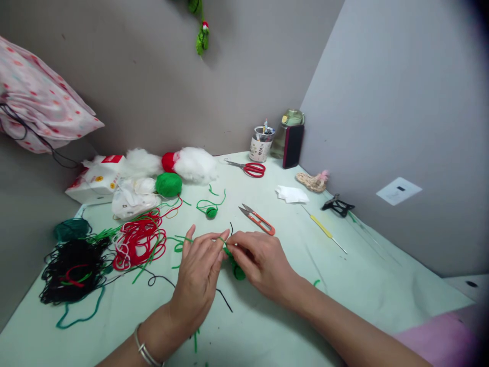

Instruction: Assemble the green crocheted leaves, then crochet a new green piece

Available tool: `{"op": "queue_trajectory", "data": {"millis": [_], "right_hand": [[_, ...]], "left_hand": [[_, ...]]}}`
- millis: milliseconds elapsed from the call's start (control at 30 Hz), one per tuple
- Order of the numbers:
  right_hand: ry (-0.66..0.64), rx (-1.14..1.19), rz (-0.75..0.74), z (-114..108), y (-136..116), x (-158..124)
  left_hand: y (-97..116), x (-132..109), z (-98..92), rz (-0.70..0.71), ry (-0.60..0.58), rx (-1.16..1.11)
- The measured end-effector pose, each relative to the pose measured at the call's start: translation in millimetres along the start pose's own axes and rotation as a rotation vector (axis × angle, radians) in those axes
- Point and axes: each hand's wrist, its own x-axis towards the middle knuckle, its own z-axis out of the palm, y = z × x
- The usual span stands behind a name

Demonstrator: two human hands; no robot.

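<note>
A small green crochet piece (239,272) hangs between my hands, mostly covered by the fingers. My left hand (200,267) pinches green yarn at its fingertips, the little finger held apart. Thumb and forefinger of my right hand (263,260) close on the same piece from the other side; whether a hook or needle is in them cannot be seen. Just beyond my right hand lie orange thread snips (262,221). A small round green crochet piece (211,212) with a yarn tail rests farther back. Green yarn scraps (179,247) lie left of my left hand.
Left side: black yarn (72,270), red yarn (139,239), a green yarn ball (168,184) and white stuffing (194,165). Toward the back are red-handled scissors (254,169), a pen tin (261,145) and a phone (293,147). A yellow-handled crochet hook (321,227) lies right.
</note>
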Motion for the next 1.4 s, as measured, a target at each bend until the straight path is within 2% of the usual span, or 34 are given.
{"op": "queue_trajectory", "data": {"millis": [133, 667, 1200, 1400], "right_hand": [[0.008, -0.024, -0.011, 0, 0, 1], [0.004, 0.092, 0.120, -5, -3, 2], [-0.125, 0.534, 0.371, -7, 2, 5], [-0.165, 0.521, 0.400, -5, 7, 7]], "left_hand": [[0, 0, 0.7, -0.004, 0.005, -0.001], [2, 2, -1.9, 0.019, 0.013, 0.008], [-3, 1, -0.6, 0.042, 0.001, 0.108], [-6, 2, -1.2, 0.008, -0.032, 0.105]]}}
